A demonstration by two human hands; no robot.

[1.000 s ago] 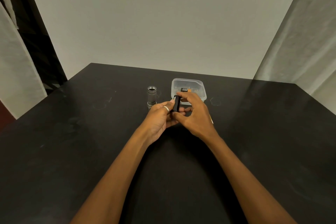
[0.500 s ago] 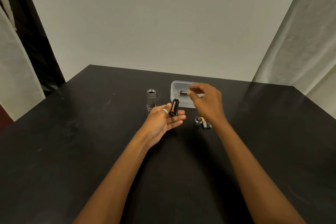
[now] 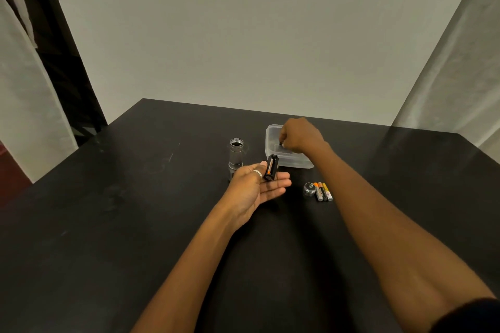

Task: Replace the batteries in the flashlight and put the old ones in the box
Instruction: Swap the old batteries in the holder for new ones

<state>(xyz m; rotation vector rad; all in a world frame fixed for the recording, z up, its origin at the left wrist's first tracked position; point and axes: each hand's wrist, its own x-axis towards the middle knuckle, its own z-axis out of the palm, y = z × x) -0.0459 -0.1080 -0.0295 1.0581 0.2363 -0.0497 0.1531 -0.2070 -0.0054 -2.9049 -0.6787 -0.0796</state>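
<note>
Here, battery holder (image 3: 271,167) across left fingers (image 3: 278,184)

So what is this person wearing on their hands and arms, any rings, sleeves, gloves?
Both hands are bare, no gloves. The left hand has a plain silver-coloured ring on one finger. The right hand shows no ring or watch from this angle. Both forearms are uncovered; a dark sleeve edge shows only on the right arm, at the bottom corner of the view.

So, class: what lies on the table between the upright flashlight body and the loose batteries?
In the head view, the left hand lies between the flashlight body and the loose batteries, palm up, cradling the black battery holder.
</note>
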